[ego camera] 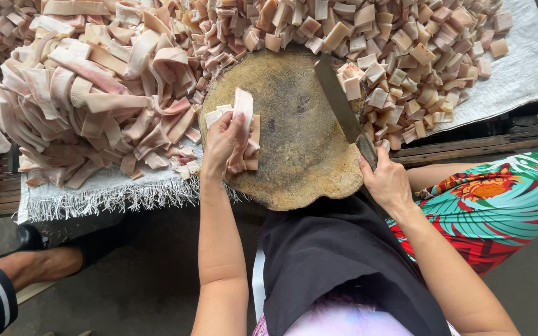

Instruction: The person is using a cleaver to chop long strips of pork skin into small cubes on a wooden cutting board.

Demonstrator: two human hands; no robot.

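A worker is wearing a black apron over a garment in teal, red and orange leaf print, arms bare.

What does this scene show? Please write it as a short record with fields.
Setting: round wooden chopping block on a white woven cloth
Left hand: presses a bundle of pale meat strips onto the block
Right hand: grips a cleaver, blade lying over the block's right edge
Left of block: heap of long strips
Right of block: heap of cut cubes
Lap: black apron
Nearby: another person's leg, lower left
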